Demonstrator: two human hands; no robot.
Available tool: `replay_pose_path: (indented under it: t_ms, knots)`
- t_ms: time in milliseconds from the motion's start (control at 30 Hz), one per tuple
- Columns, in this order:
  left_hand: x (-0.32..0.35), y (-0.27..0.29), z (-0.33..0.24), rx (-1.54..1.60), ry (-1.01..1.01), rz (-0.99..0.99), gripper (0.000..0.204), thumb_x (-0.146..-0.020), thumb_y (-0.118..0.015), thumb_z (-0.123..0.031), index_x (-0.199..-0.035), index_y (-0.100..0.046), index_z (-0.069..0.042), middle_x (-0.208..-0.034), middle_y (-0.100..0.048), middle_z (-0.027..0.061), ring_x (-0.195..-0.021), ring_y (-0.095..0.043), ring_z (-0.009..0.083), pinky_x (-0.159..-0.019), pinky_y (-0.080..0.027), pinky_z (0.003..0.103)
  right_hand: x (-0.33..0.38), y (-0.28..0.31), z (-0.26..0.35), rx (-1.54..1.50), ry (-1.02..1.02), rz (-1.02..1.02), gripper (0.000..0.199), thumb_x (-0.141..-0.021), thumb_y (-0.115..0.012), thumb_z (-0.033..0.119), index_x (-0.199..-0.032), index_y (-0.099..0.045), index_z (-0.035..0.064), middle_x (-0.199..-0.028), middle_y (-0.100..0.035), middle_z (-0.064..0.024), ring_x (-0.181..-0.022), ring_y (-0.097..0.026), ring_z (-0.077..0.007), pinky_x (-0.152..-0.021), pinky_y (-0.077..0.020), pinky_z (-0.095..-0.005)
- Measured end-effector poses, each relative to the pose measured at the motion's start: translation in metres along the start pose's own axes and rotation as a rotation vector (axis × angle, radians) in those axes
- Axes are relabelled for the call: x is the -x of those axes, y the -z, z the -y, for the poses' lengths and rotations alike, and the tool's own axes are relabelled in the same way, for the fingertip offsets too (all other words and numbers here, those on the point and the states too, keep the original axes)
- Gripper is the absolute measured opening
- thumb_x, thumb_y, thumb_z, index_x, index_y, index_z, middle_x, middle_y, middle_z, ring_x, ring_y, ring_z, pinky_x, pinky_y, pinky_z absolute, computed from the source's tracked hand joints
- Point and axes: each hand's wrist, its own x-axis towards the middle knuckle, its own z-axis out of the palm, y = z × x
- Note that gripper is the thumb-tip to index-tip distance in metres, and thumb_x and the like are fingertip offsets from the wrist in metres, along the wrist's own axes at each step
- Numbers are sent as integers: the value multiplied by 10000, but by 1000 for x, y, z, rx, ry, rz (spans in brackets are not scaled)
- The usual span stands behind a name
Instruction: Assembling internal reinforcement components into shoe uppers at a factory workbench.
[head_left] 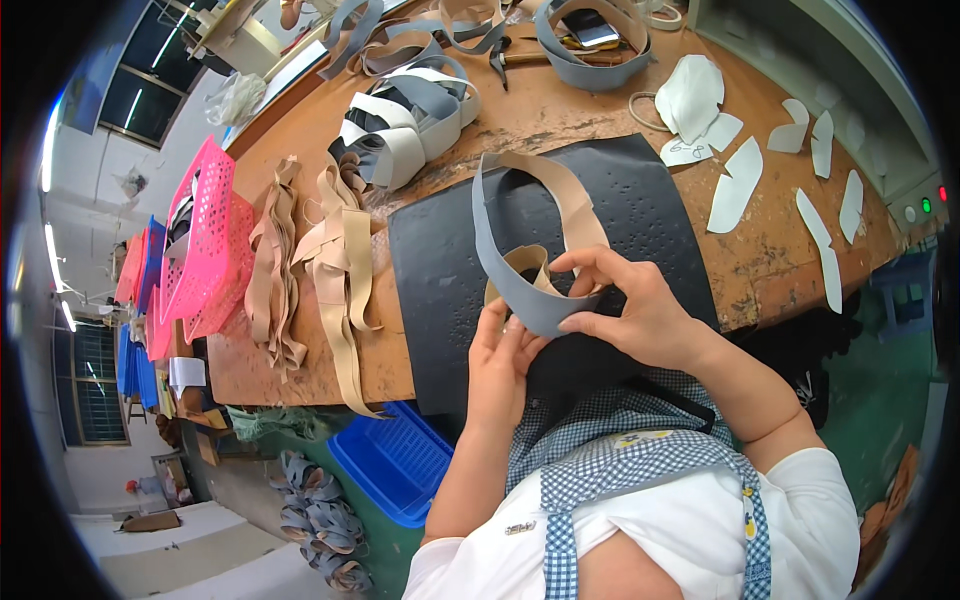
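Observation:
Over the black pad, a wide loop of band, grey-blue outside and tan inside, stands on edge between my hands. My right hand pinches its lower right part between thumb and fingers. With bent fingers, my left hand grips the loop's lower left edge; its fingertips are partly behind the band. A narrower beige strip curls inside the loop near the left fingers. Whether it is joined to the band I cannot tell. The black pad, pitted with small holes, lies beneath on the wooden table.
Tan strips hang over the table's left edge beside a pink basket. A bundle of grey and white bands lies behind the pad. Farther back are a hammer and a phone. White pattern pieces lie right. A blue basket is below.

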Motion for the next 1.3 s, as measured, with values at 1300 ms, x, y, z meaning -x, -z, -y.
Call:
replay_pose_path:
  t_ms: [1300]
  knots:
    - [-9,16,-14,-119,-139,154,345,-929,-659,-111,-1224,-556,34,-1155,-655,125,-1044,-646,195,-904,-530,353,13,-16,-9,-114,-135,60,548,-765,-788,65,-1220,-488,13,-781,-684,-97,-719,-668,-150,-708,-487,-267]
